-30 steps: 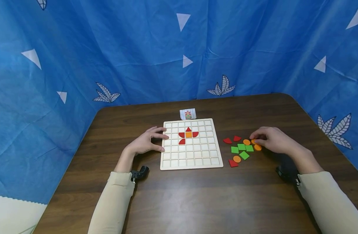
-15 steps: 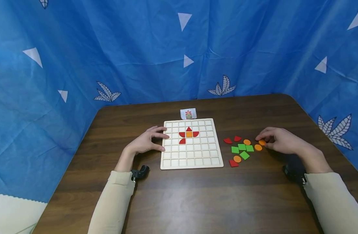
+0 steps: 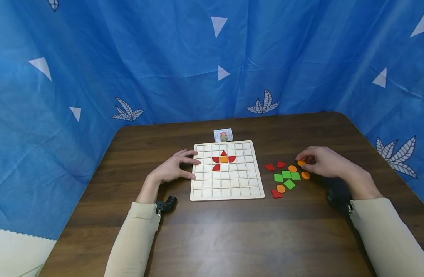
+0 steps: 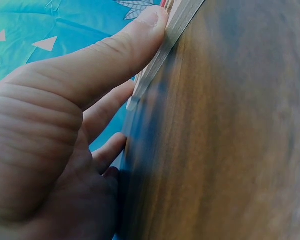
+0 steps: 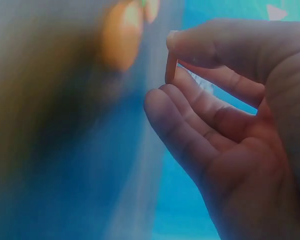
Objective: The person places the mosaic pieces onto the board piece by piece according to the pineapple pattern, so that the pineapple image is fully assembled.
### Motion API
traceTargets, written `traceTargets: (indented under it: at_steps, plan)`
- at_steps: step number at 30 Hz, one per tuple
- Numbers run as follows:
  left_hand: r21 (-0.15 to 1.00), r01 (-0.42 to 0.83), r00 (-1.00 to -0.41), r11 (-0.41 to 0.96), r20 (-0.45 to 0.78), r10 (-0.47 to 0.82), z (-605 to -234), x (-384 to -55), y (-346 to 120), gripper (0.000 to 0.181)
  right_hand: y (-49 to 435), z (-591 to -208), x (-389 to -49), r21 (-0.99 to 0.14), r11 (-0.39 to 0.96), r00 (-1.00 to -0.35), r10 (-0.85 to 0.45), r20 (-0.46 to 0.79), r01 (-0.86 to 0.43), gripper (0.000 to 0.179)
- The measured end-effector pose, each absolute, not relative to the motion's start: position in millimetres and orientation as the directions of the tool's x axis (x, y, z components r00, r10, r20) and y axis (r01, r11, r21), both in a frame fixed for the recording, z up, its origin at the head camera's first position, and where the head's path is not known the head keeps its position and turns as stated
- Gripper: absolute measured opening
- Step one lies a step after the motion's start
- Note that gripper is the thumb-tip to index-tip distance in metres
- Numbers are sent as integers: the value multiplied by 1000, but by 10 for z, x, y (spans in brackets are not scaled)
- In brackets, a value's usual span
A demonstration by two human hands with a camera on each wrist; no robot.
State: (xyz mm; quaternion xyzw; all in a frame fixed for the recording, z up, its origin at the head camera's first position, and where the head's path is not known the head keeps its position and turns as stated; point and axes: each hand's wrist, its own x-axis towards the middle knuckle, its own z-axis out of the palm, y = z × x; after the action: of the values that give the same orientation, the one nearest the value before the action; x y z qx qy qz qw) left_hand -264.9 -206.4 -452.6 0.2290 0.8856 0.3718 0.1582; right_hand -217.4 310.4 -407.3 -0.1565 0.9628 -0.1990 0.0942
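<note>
My right hand pinches an orange disc between thumb and fingers, lifted off the table in the right wrist view. It is above the right side of the loose pieces. My left hand rests at the left edge of a pale wooden grid board, fingers fairly straight. Its thumb touches the board's edge. Set in the board are an orange square, a red triangle above it, and red rounded pieces to its sides and lower left.
Right of the board lie several green squares, orange discs and red rounded pieces. A small printed card with a coloured pattern lies behind the board. A blue curtain hangs beyond the brown table.
My right hand moved right with an orange disc, then came back left and up, with the disc in its pinch. My left hand and the board stayed in place.
</note>
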Motion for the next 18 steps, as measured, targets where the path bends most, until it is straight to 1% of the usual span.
traceTargets:
  at_steps: [8,14,18]
  plan:
    - [732,288,-842,618,-114,528,-4513,-2655,-2068,52,2605,-3936,-2307,-471,829,-918,-385,-93,-300,29]
    - [734,288,-842,616,-113,528,-4518,-2655,-2065,52,2266,-3929,-2411,-451,816,-902,-429,-56,-360,28]
    - [739,297,-837,605,-104,537,-4511,-2654,-2069,52,2032,-3942,-2455,-468,801,-893,-447,-52,-374,30]
